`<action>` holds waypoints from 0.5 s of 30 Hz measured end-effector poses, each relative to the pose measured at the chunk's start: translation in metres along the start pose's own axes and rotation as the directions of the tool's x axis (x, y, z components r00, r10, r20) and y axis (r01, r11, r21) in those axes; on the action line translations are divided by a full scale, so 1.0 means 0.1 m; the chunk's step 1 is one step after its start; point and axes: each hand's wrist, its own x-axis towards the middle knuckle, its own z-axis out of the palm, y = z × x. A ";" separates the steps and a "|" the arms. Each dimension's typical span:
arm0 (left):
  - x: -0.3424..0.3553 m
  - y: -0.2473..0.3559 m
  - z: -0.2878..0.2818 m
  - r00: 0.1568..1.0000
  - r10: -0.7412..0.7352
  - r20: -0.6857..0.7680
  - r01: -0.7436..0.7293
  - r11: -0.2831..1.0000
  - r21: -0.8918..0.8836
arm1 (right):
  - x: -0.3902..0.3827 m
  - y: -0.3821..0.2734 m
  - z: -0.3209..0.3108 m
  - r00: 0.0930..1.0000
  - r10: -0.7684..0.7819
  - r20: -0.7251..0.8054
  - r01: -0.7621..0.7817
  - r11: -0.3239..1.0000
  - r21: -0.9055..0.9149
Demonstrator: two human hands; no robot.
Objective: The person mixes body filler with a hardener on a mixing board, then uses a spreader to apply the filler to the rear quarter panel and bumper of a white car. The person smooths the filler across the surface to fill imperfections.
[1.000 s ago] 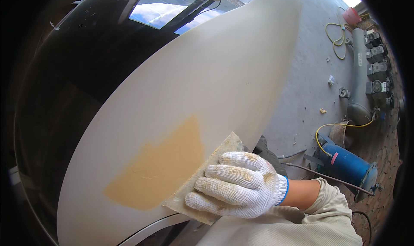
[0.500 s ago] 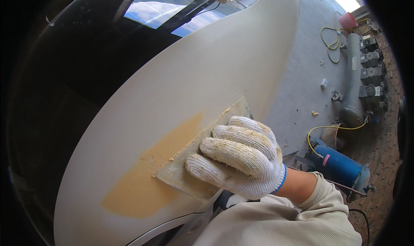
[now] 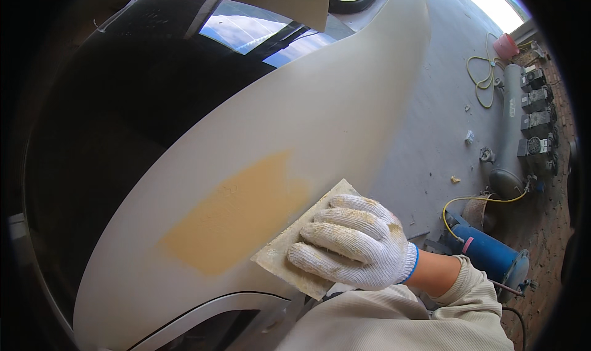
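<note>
My right hand [image 3: 354,246], in a white knit glove stained with putty, grips a flat, pale putty spreader [image 3: 277,262]. Four fingers lie across its top face; the thumb is hidden. The spreader's long edge slants just right of a yellow-tan putty patch [image 3: 231,212], against the lower side of a pale car body panel [image 3: 332,99] or just over it; contact is unclear. Smooth in its middle, the patch has a softer right edge. No left hand can be made out; a small white shape [image 3: 337,289] below the spreader is too hidden to name.
Dark car glass [image 3: 111,99] lies left of the panel, a wheel-arch edge [image 3: 215,302] below. On the grey floor at right stand a long grey compressor tank [image 3: 510,129] with several motors, a blue cylinder [image 3: 492,249], a yellow hose [image 3: 452,206] and a pink bucket [image 3: 506,46].
My right hand and the spreader have moved down and right, off the putty patch. The patch now looks broader and smoother, and the view has shifted slightly.
</note>
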 end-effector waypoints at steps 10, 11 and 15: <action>-0.02 -0.03 0.00 0.996 0.082 -0.029 -0.082 0.996 -0.028 | 0.79 -0.25 0.10 0.972 0.209 -0.111 -0.204 0.977 0.061; -0.02 -0.03 -0.01 0.995 0.091 -0.030 -0.092 0.996 -0.019 | 0.79 -0.25 0.11 0.973 0.207 -0.100 -0.200 0.977 0.075; -0.02 -0.04 -0.03 0.993 0.114 0.019 -0.114 0.993 -0.023 | 0.66 -0.20 0.11 0.990 0.130 -0.063 -0.125 0.989 0.075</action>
